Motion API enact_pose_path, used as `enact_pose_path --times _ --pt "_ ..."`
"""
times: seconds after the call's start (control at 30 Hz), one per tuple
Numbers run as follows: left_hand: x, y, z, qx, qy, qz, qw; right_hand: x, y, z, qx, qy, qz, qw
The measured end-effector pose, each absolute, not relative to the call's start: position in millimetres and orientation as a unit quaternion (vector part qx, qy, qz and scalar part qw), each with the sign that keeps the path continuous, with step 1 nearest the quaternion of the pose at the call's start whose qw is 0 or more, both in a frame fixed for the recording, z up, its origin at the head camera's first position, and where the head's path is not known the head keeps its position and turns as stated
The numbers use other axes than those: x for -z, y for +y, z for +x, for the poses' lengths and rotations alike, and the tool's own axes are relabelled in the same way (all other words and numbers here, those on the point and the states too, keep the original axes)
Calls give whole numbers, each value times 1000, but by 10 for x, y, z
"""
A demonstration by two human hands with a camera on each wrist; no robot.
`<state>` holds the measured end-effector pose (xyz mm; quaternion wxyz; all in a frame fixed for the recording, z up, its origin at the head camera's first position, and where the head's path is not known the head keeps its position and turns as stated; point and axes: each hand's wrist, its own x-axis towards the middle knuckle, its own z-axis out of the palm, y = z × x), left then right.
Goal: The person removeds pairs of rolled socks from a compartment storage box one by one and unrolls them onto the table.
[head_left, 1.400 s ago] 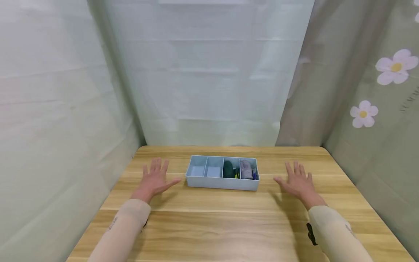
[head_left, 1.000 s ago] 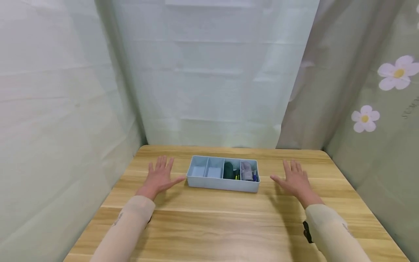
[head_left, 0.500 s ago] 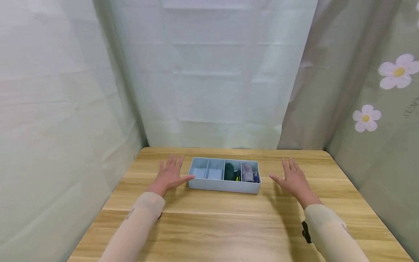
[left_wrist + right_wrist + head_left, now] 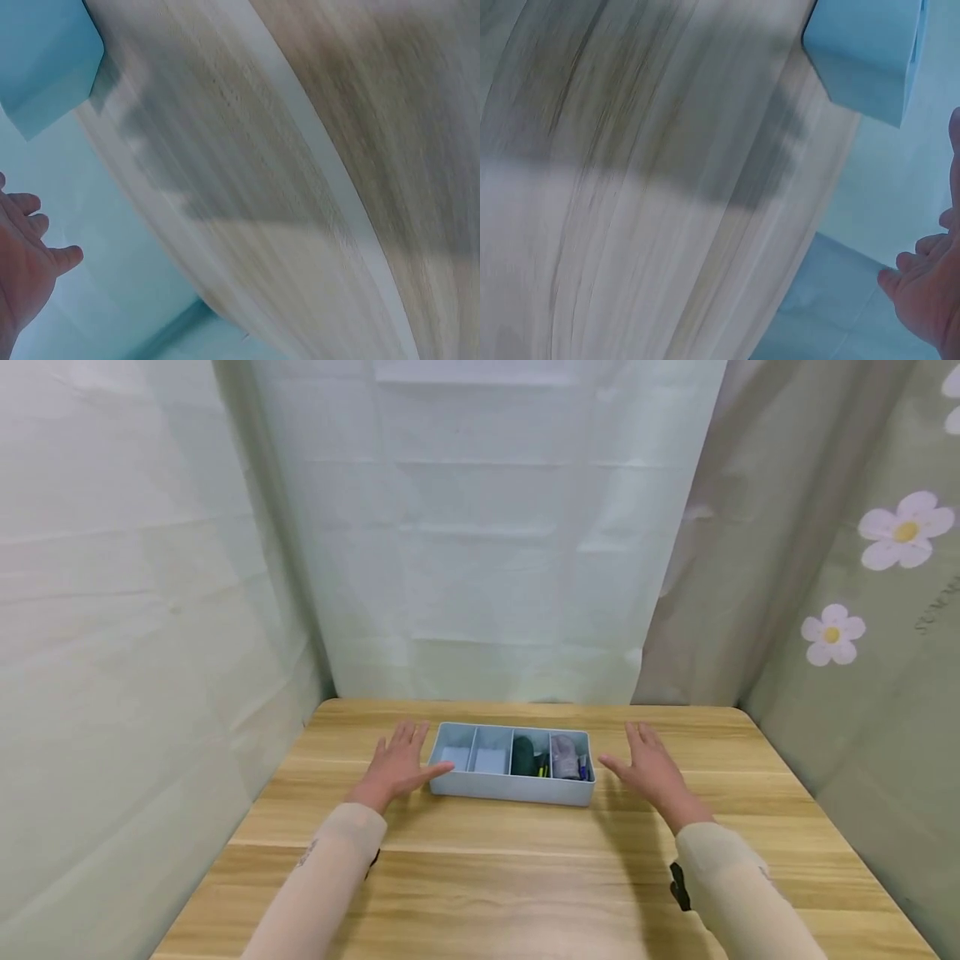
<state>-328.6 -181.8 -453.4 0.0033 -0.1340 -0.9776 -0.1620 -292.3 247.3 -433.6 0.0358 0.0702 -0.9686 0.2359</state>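
Plainly, the head view shows a wood-grained table (image 4: 510, 885) with rounded far corners and streaks running sideways. Creased pale cloth (image 4: 480, 585) hangs behind it and on the left; the greyish-green cloth (image 4: 795, 735) on the right bears white flowers (image 4: 832, 635) with yellow centres. A light blue box (image 4: 512, 788) sits on the far part of the table, between the hands; counting from the left, its third compartment contains a dark green bundle (image 4: 523, 757), its fourth a grey one. The left hand (image 4: 399, 767) is spread wide, holding nothing; its thumb overlaps the box's left end, contact unclear. The right hand (image 4: 649, 768), also spread and holding nothing, is just beside the other end.

The left wrist view has outstretched fingers, a box corner and a soft shadow across the wood.

The right wrist view shows similar, with pale cloth beyond the table edge.
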Motion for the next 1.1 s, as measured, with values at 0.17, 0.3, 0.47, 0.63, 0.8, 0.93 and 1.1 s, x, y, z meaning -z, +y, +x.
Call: enact_pose_path --times 0.17,0.3,0.47,0.63,0.8,0.93,1.1 --pt "4582 -1795 -3298 173 -976 -134 5 4333 2359 -2964 -244 -966 71 42" --pt "4627 -1767 -3293 188 -973 -134 5 4334 2272 -2989 -250 -965 70 40" --pt "4666 -1739 -3290 220 -966 -134 -2 4341 2164 -2988 -270 -961 61 31" --pt "4680 -1711 -3297 245 -961 -131 -16 4327 2064 -2971 -295 -953 54 29" --pt "4712 -1716 -3310 234 -964 -124 -25 4322 1976 -2970 -310 -949 50 31" --pt "4743 -1722 -3305 234 -964 -120 -34 4313 1898 -2958 -322 -945 38 33" --pt "4764 -1714 -3280 251 -961 -115 -33 4335 1791 -2972 -327 -944 23 32"
